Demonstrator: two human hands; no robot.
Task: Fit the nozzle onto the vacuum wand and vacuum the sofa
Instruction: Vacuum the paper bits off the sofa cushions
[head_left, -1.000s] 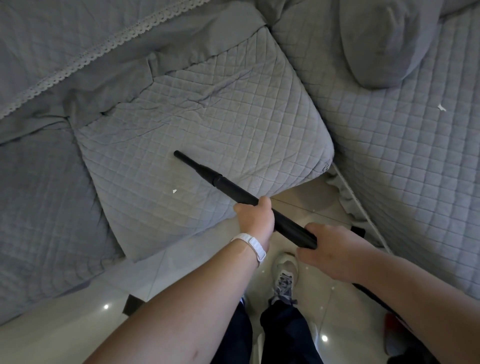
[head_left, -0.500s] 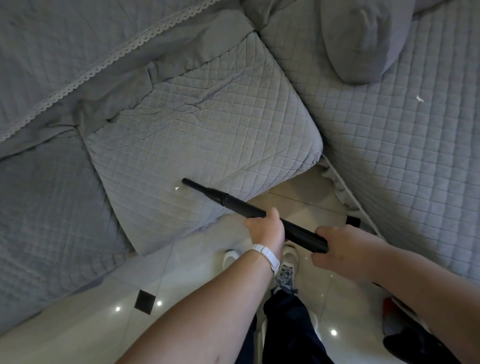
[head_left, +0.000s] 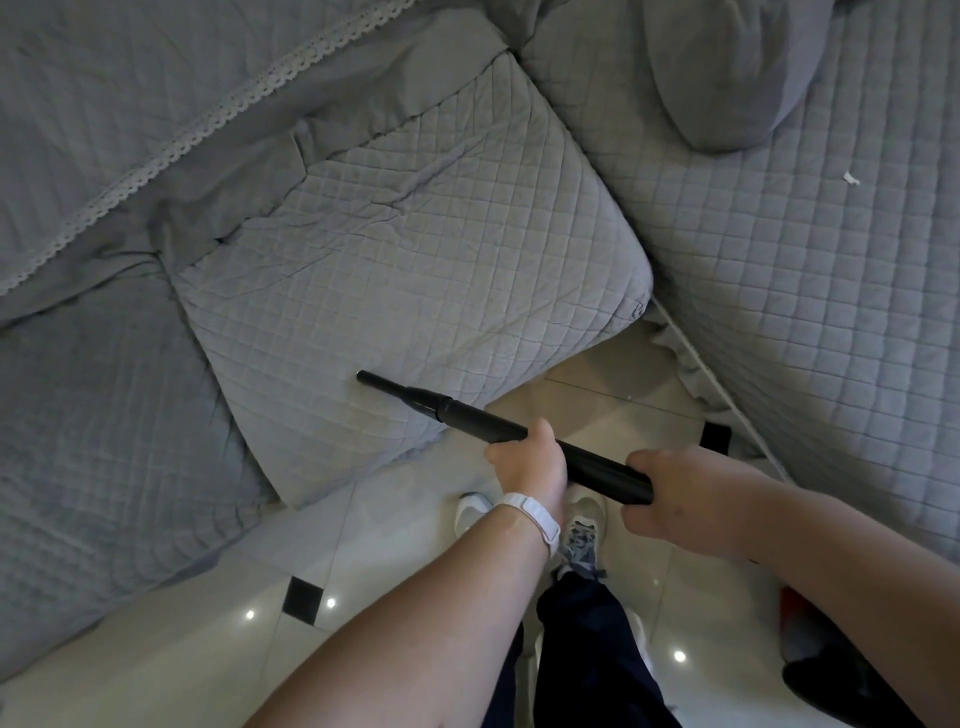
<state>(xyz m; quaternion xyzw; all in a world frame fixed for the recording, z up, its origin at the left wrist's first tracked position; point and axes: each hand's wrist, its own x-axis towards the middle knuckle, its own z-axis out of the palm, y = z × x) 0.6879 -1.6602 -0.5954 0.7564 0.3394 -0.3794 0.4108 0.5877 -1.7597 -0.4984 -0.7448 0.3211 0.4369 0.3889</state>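
Note:
A black vacuum wand (head_left: 483, 420) slants from lower right up to the left, with a narrow black nozzle (head_left: 395, 392) fitted on its end. The nozzle tip lies on the front part of a grey quilted sofa cushion (head_left: 415, 249). My left hand (head_left: 530, 460), with a white band on the wrist, grips the wand at its middle. My right hand (head_left: 680, 499) grips the wand's rear end. The part of the wand behind my right hand is hidden.
A second quilted sofa section (head_left: 810, 270) runs along the right, with a grey pillow (head_left: 727, 67) and a white scrap (head_left: 850, 179) on it. A quilted seat (head_left: 88, 426) lies to the left. Glossy tile floor (head_left: 395, 525), my shoes and a red-and-black object (head_left: 810, 670) are below.
The wand and nozzle have been drawn back toward me across the cushion, from its middle to its front edge. The small white speck seen near the nozzle earlier no longer shows.

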